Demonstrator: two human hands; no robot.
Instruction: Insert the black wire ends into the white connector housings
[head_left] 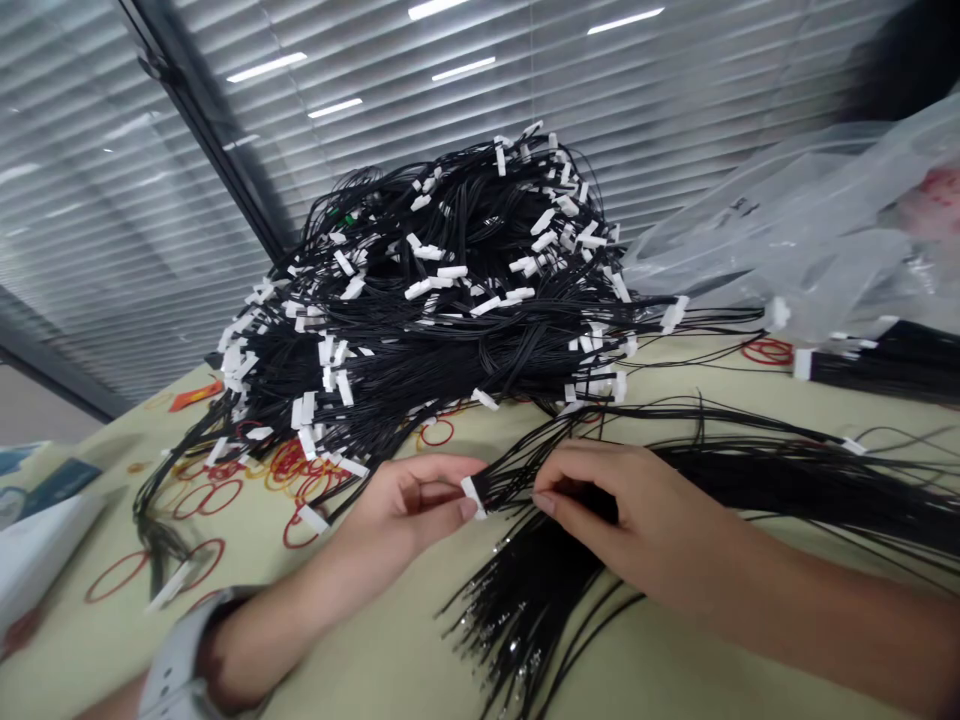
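The left hand (405, 505) and the right hand (607, 510) work just in front of a large heap of black wire leads (435, 300), which rises in a tangled mound of thin, glossy wires. Small white plastic connectors (472, 497) stick out all over the heap at odd angles, most densely along its outer edge. The left hand is nearly closed, with thumb and fingertips pinching one of these connectors at the end of a small group of wires. The right hand is curled almost shut over the same wires just beside that connector, and its fingers hide part of the grip.

A long, loose bundle of black wires (750, 480) runs from under the right hand toward the right, below the heap. Another spray of wires with tiny metal tips (510, 620) fans out nearer the person, in front of the heap. A neat bundle with white ends (877, 365) lies further right of the heap, beneath a crumpled clear plastic bag (787, 230). Red rubber bands (300, 480) are scattered by the heap's near left edge, on a pale green tabletop (360, 660). A pale watch (180, 670) sits on the left wrist, and window blinds (112, 200) stand beyond the heap.
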